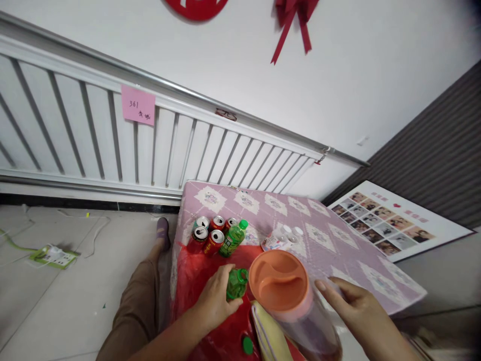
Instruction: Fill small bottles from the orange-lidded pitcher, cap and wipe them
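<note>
My left hand is wrapped around an uncapped green plastic bottle. Right of it stands a clear pitcher with an orange lid and dark contents. At the pitcher's handle side, my right hand is closed around the see-through handle. A folded yellow cloth lies against the pitcher. Below the left hand, a green bottle cap rests on red plastic sheeting.
Several opened drink cans and a capped green bottle stand together beyond the left hand. Clear glasses sit on a small tray. A lilac patterned tablecloth covers the table. A radiator and a photo board are behind.
</note>
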Tool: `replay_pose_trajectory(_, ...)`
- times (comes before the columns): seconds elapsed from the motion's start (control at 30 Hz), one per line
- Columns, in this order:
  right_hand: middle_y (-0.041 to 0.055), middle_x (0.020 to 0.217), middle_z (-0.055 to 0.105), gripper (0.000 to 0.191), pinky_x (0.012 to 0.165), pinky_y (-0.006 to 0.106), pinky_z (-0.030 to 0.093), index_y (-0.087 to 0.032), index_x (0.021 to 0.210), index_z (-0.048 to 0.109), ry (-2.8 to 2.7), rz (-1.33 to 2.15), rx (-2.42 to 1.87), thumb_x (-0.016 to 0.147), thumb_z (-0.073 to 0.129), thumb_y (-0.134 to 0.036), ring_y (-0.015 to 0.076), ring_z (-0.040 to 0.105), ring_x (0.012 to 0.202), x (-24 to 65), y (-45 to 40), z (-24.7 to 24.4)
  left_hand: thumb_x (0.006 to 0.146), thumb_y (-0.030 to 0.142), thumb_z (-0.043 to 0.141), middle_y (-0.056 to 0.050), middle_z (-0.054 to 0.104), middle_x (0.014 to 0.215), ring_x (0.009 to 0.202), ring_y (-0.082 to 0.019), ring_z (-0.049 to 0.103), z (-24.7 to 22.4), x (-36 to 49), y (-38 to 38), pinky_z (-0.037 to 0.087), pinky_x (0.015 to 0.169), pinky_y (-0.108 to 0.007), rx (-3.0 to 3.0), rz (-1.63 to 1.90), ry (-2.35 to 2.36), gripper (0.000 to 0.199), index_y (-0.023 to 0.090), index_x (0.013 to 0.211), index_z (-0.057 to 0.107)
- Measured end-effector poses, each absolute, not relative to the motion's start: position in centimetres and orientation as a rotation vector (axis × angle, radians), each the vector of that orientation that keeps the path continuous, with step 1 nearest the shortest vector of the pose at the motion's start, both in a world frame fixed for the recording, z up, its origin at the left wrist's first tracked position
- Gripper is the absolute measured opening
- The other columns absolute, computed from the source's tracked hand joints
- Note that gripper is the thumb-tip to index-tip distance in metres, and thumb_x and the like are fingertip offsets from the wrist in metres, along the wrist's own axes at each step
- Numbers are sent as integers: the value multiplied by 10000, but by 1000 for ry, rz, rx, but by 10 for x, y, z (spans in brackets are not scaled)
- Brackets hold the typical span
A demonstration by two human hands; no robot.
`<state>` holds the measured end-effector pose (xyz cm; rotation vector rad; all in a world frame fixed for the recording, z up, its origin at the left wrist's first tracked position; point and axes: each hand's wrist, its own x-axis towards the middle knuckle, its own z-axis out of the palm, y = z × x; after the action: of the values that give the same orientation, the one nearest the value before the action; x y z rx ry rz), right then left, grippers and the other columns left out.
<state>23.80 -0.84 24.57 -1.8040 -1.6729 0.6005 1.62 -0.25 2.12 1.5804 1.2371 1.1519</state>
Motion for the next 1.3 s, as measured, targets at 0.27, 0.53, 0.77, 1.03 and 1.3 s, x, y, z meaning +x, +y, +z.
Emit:
replay_pose_trajectory(0.27,-2,512,549,392,472,258,388,-218,498,612,-1743,565,-1844,642,679,-577,174,497,538,247,-5,240,641,122,732,-113,536,1365,1245,-286,532,22,16,-2,405,1086,-458,1576,1153,1237,781,230,1346,413)
replay_pose_trajectory(0.53,-9,513,513,432,478,257,369,-210,507,597,-1791,522,-1875,672,639,-607,163,480,537,246,-5,240,650,121,711,-127,525,1382,1255,-287,524,27,15,-3,403,1089,-461,1588,1126,1244,758,202,1341,409)
replay_pose_trajectory(0.77,-4,537,523,458,496,259,390,-208,545,599,-1892,467,-1885,741,580,-622,172,503,561,250,-3,237,652,128,707,-126,525,1379,1253,-288,523,24,16,-3,403,1086,-460,1590,1128,1249,769,208,1351,397)
replay_pose_trajectory(1.03,-15,517,508,467,464,238,386,-204,555,572,-1996,375,-1867,796,534,-603,157,502,528,249,-5,240,649,139,716,-123,523,1379,1257,-286,518,23,16,-2,399,1088,-455,1596,1122,1252,779,209,1354,392)
replay_pose_trajectory(1.3,-23,522,465,467,462,244,372,-212,558,530,-2014,349,-1887,797,516,-613,155,481,526,247,-3,242,647,132,713,-120,518,1385,1262,-281,515,22,17,-2,398,1091,-452,1613,1121,1248,787,215,1356,382)
